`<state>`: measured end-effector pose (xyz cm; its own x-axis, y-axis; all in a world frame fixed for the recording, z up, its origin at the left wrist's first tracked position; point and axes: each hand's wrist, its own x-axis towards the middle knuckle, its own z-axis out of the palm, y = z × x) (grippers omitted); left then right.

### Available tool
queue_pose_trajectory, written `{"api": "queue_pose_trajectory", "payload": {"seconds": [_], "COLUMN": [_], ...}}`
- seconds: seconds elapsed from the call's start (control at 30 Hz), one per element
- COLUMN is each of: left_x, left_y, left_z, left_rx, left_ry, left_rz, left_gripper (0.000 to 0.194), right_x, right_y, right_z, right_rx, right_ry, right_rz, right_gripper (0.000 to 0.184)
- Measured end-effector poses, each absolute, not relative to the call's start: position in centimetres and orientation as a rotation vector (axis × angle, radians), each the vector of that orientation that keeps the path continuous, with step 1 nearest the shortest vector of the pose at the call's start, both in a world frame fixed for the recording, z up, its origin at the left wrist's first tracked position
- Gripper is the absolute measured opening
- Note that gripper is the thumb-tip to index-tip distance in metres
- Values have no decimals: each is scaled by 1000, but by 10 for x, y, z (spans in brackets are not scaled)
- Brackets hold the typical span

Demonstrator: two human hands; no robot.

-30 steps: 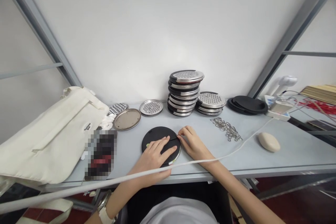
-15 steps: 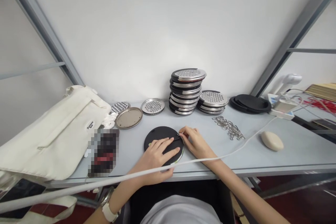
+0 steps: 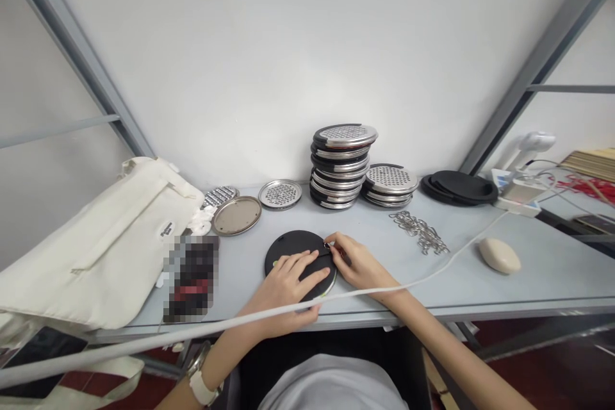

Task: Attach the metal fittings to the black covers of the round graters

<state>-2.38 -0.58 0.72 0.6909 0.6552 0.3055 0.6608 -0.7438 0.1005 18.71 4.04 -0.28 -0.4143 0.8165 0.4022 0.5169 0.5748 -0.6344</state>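
Note:
A round black disc (image 3: 294, 242) lies flat near the table's front edge, with a light green edge showing at its lower right. My left hand (image 3: 283, 285) rests over it, fingers stretched out and apart, thumb near its front rim. At the disc's right edge, my right hand (image 3: 354, 261) pinches a small metal clip (image 3: 327, 245) between thumb and fingertips. The clip touches the disc by a small slot or tab; its exact fit is hidden by the fingers. Similar wire clips (image 3: 419, 230) lie in a loose pile to the right.
Behind stand a tall stack of grater discs (image 3: 342, 166) and a lower stack (image 3: 391, 182). Left are loose metal plates (image 3: 236, 216) and a white bag (image 3: 96, 250). Right are black lids (image 3: 461, 188) and a beige mouse (image 3: 500, 255). A white cable (image 3: 365, 293) crosses in front.
My right fingertips have shifted slightly with the metal clip, which now sits a little closer over the disc's edge. My left hand has stayed in place.

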Motion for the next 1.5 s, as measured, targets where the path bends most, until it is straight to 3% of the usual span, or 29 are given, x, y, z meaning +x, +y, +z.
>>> {"api": "queue_pose_trajectory", "payload": {"seconds": [0.57, 1.5], "left_x": [-24, -23], "left_y": [-4, -4], "left_z": [8, 8], "left_rx": [-2879, -2868], "left_ry": [-1101, -1086], "left_rz": [-540, -554], "left_gripper": [51, 49], "right_x": [191, 194], "right_y": [39, 43], "right_z": [1, 0], "right_rx": [-1036, -1028], "right_ry": [-2187, -2305], "right_rz": [685, 618], "right_gripper": [14, 10]}}
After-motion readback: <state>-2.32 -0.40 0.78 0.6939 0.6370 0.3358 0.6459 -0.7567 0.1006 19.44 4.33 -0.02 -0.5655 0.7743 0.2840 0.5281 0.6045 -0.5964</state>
